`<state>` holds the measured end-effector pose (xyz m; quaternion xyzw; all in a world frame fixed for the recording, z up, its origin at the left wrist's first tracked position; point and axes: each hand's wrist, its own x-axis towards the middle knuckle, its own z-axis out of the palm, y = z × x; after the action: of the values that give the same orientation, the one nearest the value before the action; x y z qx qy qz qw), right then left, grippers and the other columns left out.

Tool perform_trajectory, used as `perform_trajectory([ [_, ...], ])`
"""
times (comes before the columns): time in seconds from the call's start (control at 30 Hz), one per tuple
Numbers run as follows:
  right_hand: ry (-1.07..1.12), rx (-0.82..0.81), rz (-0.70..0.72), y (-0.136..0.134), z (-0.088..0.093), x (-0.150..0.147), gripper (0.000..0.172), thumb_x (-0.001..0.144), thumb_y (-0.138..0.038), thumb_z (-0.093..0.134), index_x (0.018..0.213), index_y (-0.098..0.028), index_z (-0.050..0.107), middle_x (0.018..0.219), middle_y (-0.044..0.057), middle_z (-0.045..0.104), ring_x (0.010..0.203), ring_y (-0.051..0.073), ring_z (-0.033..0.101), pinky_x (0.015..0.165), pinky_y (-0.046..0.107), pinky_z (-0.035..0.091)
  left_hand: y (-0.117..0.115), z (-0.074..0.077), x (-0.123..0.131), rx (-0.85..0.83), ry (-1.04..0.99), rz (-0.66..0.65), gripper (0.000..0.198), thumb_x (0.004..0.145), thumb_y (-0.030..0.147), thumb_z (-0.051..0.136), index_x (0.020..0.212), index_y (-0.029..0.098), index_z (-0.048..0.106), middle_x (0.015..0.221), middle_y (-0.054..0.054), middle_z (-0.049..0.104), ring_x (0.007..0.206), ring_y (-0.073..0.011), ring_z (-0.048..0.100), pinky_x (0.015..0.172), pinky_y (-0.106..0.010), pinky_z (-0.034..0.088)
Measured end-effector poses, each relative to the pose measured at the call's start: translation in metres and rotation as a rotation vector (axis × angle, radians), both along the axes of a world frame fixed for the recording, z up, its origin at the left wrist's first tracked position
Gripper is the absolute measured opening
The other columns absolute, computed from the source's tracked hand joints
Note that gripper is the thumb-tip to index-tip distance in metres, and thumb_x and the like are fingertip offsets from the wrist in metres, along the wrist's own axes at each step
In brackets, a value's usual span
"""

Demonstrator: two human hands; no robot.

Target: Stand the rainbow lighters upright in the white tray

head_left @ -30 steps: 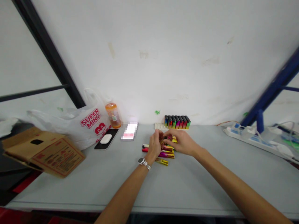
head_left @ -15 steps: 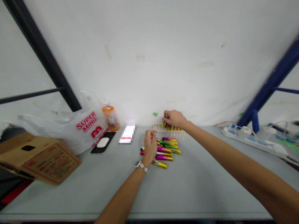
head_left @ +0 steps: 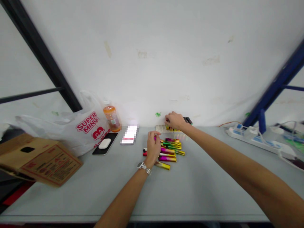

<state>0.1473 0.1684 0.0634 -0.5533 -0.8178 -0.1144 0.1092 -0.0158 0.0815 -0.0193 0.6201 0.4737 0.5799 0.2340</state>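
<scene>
My left hand (head_left: 154,146) is closed, fingertips pinched round a slim shiny tube (head_left: 155,138) of which only a purple bit shows. Beside and partly under it lies a loose pile of shiny tubes (head_left: 167,151) in purple, gold, green and red, some with dark ends. Up against the wall, a pale rack with rows of holes (head_left: 161,129) carries several upright tubes with black tops (head_left: 188,120) toward its right side. My right hand (head_left: 174,121) is closed at this rack, its fingers on a yellow tube (head_left: 167,127); my hand and forearm cover much of the row.
To the left are a cardboard box (head_left: 51,161), a white plastic bag (head_left: 68,126), an orange drink bottle (head_left: 112,118), a black phone (head_left: 96,152) with a white case (head_left: 104,143) on it, and a blurred-out bright item (head_left: 129,134). A power strip (head_left: 258,142) lies at right.
My right hand has shifted slightly and tilted lower over the rack, and black tops now show behind it. A purple tube bit now shows at my left fingertips. The view moved a little.
</scene>
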Motion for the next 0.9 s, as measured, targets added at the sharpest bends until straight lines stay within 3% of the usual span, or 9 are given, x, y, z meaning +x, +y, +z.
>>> perform_trajectory([
  [0.37,0.062,0.024,-0.005,-0.003,-0.013,0.003,0.023,0.093,-0.034,0.052,0.096,-0.020,0.069,0.103,0.010,0.068,0.105,0.027,0.052,0.072,0.032,0.045,0.006,-0.001,-0.005,0.006,0.026,0.039,0.017,0.087,0.009,0.046,0.088,0.018,0.060,0.096,-0.005,0.056,0.086,-0.0156,0.056,0.078,-0.029,0.047],
  [0.6,0.134,0.053,-0.051,-0.003,-0.019,0.004,0.019,0.089,-0.031,0.057,0.103,-0.021,0.067,0.098,0.011,0.068,0.102,0.027,0.053,0.071,0.032,0.040,0.006,0.003,-0.008,-0.013,0.029,0.058,0.016,0.086,0.010,0.047,0.087,0.017,0.062,0.097,-0.006,0.055,0.083,-0.0153,0.057,0.064,-0.025,0.044],
  [0.73,0.110,0.150,-0.007,-0.008,-0.029,0.003,0.020,0.093,-0.029,0.052,0.098,-0.019,0.069,0.098,0.012,0.069,0.105,0.029,0.048,0.081,0.038,0.037,0.005,0.003,-0.007,-0.011,0.036,0.056,0.017,0.085,0.009,0.047,0.087,0.016,0.063,0.098,-0.006,0.055,0.083,-0.0149,0.057,0.065,-0.025,0.044],
  [0.9,0.150,0.326,-0.004,-0.020,-0.047,0.002,0.026,0.094,-0.030,0.049,0.099,-0.018,0.072,0.118,0.014,0.061,0.111,0.031,0.041,0.091,0.045,0.030,0.005,0.002,-0.008,0.007,0.041,0.050,0.018,0.084,0.008,0.048,0.086,0.017,0.063,0.098,-0.006,0.055,0.084,-0.0149,0.057,0.069,-0.026,0.046],
])
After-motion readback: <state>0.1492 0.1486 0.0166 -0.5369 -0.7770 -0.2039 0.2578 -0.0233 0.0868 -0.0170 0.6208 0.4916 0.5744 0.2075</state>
